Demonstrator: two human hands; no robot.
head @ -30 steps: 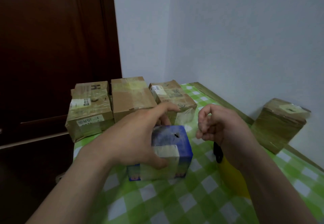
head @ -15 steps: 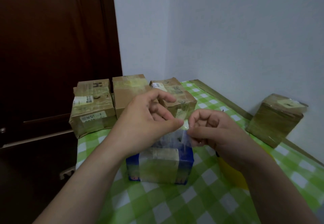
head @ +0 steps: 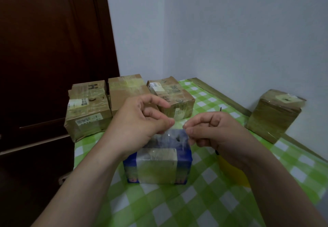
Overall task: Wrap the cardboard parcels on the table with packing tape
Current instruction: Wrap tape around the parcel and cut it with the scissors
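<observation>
My left hand (head: 138,125) and right hand (head: 214,134) each pinch clear tape (head: 178,134) above the blue parcel (head: 159,166) — I fear slack folds it onto itself.

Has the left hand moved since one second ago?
Yes. The left hand has risen off the blue box; it now pinches clear tape above it, near the right hand.

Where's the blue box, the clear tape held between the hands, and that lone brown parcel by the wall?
blue box (head: 158,169): head view, on its taped front face.
clear tape (head: 177,131): head view, on the sheet just above the box top.
lone brown parcel (head: 273,116): head view, on its near side.
</observation>
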